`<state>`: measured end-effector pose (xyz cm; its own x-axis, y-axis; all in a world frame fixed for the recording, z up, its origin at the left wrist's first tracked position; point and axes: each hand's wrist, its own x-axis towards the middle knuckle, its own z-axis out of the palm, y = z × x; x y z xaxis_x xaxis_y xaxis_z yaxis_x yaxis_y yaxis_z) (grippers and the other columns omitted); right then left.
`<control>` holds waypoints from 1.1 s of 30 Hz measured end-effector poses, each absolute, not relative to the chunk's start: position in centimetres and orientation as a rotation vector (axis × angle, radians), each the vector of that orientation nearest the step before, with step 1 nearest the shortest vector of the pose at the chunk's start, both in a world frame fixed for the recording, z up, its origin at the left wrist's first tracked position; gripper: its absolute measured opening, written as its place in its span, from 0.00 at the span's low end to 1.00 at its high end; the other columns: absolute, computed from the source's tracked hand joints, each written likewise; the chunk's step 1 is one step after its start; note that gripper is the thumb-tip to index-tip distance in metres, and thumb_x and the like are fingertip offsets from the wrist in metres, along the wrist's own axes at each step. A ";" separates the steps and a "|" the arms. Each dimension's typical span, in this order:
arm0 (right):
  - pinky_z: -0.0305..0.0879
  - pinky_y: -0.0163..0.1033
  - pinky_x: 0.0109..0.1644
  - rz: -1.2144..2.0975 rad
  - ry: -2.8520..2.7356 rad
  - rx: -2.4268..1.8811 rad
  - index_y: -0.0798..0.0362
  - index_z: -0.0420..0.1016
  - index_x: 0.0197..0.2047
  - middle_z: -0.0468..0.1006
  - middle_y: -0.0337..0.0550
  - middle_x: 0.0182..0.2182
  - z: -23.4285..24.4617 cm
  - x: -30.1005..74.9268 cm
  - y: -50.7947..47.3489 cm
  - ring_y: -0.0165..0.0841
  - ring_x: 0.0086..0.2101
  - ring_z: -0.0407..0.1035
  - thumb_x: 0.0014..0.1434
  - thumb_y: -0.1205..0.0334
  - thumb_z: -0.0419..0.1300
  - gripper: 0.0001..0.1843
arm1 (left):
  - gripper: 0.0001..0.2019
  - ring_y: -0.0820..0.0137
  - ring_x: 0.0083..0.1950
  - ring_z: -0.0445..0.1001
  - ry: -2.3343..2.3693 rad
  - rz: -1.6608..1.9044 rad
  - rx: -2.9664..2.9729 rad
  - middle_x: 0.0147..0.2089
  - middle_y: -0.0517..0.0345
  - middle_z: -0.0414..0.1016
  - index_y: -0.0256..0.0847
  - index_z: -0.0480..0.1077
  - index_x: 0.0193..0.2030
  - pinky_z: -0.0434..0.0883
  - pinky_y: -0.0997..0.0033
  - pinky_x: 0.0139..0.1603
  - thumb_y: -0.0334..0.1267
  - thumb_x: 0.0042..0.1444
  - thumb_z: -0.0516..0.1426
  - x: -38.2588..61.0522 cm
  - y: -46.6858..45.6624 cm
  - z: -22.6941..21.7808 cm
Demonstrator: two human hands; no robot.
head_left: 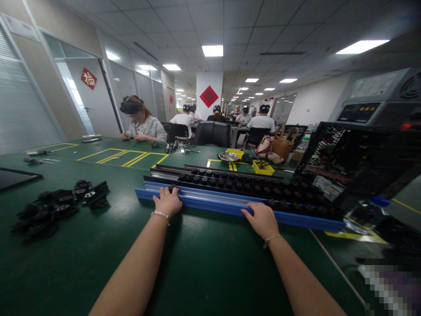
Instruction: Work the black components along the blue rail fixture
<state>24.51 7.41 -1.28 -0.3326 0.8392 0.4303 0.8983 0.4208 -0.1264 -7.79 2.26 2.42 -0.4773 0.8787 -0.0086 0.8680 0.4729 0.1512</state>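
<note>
A long blue rail tray [210, 202] lies across the green table [197, 272] in front of me, with rows of small black parts [237, 181] set along it. My left hand [167, 201] rests on the tray's left end, fingers curled over its near edge by a black part. My right hand [261, 218] lies on the near edge further right, fingers bent over the blue rim. Both wrists wear thin bracelets.
A heap of loose black parts [52, 206] lies at my left. A black perforated machine housing [348, 158] stands at right. Behind the tray are a metal bowl [228, 157] and a yellow bin [263, 166]. A person [143, 125] sits across; others sit farther back.
</note>
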 end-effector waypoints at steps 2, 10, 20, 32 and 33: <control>0.57 0.41 0.46 -0.188 -2.252 -1.472 0.50 0.75 0.39 0.78 0.44 0.40 -1.3 24.5 7.4 0.36 0.41 0.68 0.59 0.48 0.51 0.18 | 0.29 0.48 0.70 0.41 2.624 0.201 1.556 0.69 0.43 0.48 0.46 0.55 0.64 0.47 0.37 0.61 0.40 0.53 0.48 -7.9 2.3 2.4; 0.56 0.41 0.46 -0.196 -2.255 -1.476 0.51 0.75 0.39 0.77 0.45 0.41 -1.3 24.5 7.4 0.36 0.42 0.68 0.60 0.48 0.50 0.18 | 0.29 0.49 0.69 0.42 2.666 0.213 1.508 0.68 0.41 0.50 0.45 0.55 0.64 0.47 0.37 0.61 0.40 0.53 0.47 -7.9 2.2 2.5; 0.57 0.42 0.45 -0.193 -2.257 -1.481 0.51 0.75 0.39 0.77 0.45 0.41 -1.2 24.4 7.3 0.36 0.41 0.68 0.60 0.47 0.50 0.19 | 0.28 0.48 0.69 0.43 2.683 0.251 1.486 0.67 0.40 0.52 0.44 0.57 0.62 0.47 0.36 0.61 0.41 0.53 0.47 -8.0 2.2 2.7; 0.58 0.42 0.46 -0.205 -2.251 -1.482 0.51 0.75 0.39 0.78 0.45 0.41 -1.3 24.5 7.4 0.36 0.42 0.68 0.59 0.48 0.50 0.18 | 0.27 0.49 0.69 0.44 2.700 0.333 1.427 0.66 0.42 0.53 0.46 0.57 0.62 0.49 0.35 0.60 0.40 0.53 0.46 -9.6 2.1 2.5; 0.58 0.41 0.46 -0.203 -2.254 -1.481 0.51 0.75 0.39 0.78 0.45 0.41 -1.3 24.5 7.4 0.37 0.42 0.68 0.60 0.48 0.50 0.18 | 0.27 0.49 0.69 0.44 2.700 0.338 1.423 0.66 0.42 0.53 0.46 0.57 0.62 0.49 0.35 0.60 0.40 0.53 0.46 -9.6 2.1 2.5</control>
<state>24.51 7.38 -1.26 -0.3345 0.8381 0.4310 0.9016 0.4178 -0.1126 -9.63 2.05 2.47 -0.5683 0.8219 0.0393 0.8062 0.5466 0.2263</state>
